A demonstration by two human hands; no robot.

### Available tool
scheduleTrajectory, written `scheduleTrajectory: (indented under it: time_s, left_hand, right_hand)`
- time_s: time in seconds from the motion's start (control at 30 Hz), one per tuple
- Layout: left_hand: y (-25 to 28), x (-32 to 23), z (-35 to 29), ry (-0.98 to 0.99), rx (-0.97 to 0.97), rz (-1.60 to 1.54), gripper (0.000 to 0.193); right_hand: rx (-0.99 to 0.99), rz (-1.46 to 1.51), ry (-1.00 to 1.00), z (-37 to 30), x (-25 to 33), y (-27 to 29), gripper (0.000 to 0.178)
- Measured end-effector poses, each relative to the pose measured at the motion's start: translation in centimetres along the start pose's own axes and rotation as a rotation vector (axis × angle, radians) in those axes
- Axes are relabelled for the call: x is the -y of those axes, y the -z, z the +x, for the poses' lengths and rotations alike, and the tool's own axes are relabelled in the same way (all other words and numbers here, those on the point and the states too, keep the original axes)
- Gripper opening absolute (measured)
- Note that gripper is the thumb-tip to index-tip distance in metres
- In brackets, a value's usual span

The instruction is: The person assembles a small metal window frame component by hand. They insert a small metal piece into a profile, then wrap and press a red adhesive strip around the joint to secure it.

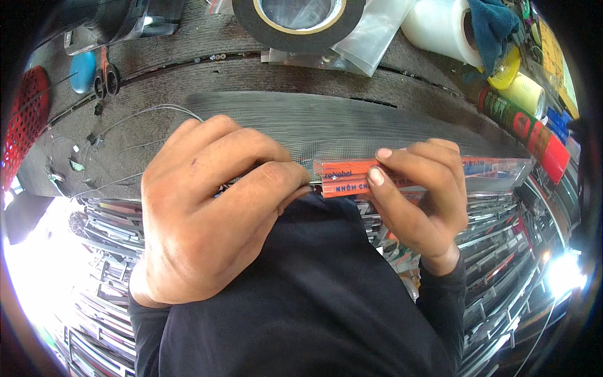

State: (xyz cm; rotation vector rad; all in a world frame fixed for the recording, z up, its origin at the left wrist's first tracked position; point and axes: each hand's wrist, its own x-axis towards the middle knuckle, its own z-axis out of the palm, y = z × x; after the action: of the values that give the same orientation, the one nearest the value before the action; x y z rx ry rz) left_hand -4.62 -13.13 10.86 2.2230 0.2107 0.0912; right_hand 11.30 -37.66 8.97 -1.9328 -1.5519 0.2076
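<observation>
Between finger and thumb, my right hand (424,198) grips a long, narrow profile strip (342,179) covered in orange film with dark print. Close to the strip's left end is my left hand (210,210), its thumb and fingers pinched together. Whatever sits in that pinch is hidden behind the fingers. Just beyond both hands a grey, finely pleated mesh screen (264,110) stretches across the bench. Thin cords (144,110) run out from its left side, passing behind my left hand. The strip's right part reaches past my right hand along the mesh's near edge.
Farther back lie a black tape roll (298,41), clear plastic bags (377,38) and a white film roll (436,28). Scissors (108,75) and a red perforated basket (28,113) are at left, a red-green can (527,132) at right. Metal profiles (113,276) are stacked below the bench.
</observation>
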Motion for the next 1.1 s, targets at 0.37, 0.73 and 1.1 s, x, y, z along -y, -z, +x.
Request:
scheduleTrajectory:
  time_s: [0.37,0.73,1.1]
  left_hand:
    - [-0.6,0.5,-0.4,0.017,-0.014,-0.063,0.027]
    - [0.1,0.2,0.3,0.075,0.05,-0.029,0.026]
    - [0.7,2.5,2.4,-0.028,0.017,-0.013,0.037]
  right_hand:
    - [0.016,0.032,0.027,0.2,-0.3,-0.6,0.029]
    - [0.048,0.047,0.029,1.3,-1.0,-0.6,0.039]
    - [0.132,0.056,-0.014,4.3,-3.7,0.6,0.053]
